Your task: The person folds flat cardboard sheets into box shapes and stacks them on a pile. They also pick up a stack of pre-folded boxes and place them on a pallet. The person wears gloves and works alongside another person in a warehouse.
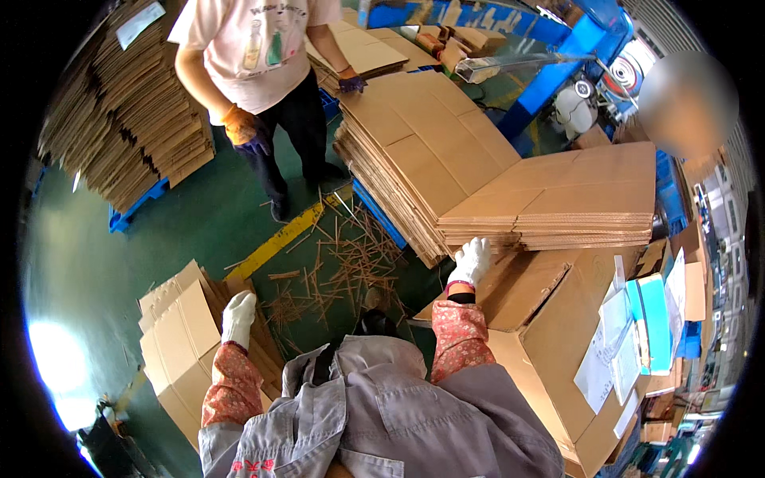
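Observation:
My left hand (238,317), in a white glove, closes at the edge of a small bundle of flattened cardboard boxes (182,338) on my left; its fingertips are partly hidden. The bundle stands tilted, its sheets slightly fanned. My right hand (472,261), also gloved in white, is in front of the near edge of a tall stack of flattened cardboard boxes (550,191). Its fingers are curled, and whatever they may hold does not show. Sheets in that stack bend upward along a fold toward the far side.
Across from me stands a co-worker in a pink shirt (259,48), one gloved hand on the stack. A large open carton (550,342) with papers is at my right. Cardboard strips (339,263) litter the green floor. A cardboard pile (119,111) rests on a blue pallet at far left.

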{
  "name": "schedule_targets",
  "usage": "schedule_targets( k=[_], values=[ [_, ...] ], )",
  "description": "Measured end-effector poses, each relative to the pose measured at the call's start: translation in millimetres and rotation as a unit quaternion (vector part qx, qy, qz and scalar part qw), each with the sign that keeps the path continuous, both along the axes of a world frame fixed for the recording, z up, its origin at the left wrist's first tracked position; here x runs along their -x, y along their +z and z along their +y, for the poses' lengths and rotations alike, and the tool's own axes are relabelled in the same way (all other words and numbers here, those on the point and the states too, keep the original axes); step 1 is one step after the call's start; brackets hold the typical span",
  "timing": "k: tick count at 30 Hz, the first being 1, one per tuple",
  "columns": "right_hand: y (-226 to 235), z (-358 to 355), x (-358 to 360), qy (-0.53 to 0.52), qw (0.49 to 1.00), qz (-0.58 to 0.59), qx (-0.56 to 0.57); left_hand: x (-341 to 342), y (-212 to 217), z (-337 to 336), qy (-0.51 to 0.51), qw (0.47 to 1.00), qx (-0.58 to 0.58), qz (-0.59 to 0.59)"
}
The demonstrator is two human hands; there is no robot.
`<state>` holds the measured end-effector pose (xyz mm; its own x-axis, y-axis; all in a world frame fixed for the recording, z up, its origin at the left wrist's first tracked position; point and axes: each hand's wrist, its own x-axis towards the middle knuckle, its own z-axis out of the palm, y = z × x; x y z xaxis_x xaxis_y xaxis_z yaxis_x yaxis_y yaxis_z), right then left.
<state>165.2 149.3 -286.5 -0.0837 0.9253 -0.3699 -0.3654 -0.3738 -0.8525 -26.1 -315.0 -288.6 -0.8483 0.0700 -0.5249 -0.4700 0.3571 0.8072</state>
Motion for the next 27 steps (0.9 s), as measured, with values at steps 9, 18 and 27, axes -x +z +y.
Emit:
schedule_targets(
  k=[9, 18, 27],
  values=[
    [-64.8, 45.6, 11.9, -0.021, 0.996, -0.066, 0.049, 18.9, 92.4, 164.7, -0.2, 0.972, -0.096, 0.083],
    [16.2, 10.9, 44.6, -0.06, 0.992, -0.113, -0.02, 28.2, 130.0, 235.2, -0.265, 0.945, -0.101, 0.162],
    [21.4, -29.2, 76.2, 0.137, 0.981, -0.083, -0.112, -12.9, 183.3, 293.1, -0.501, 0.784, -0.088, 0.356]
  ],
)
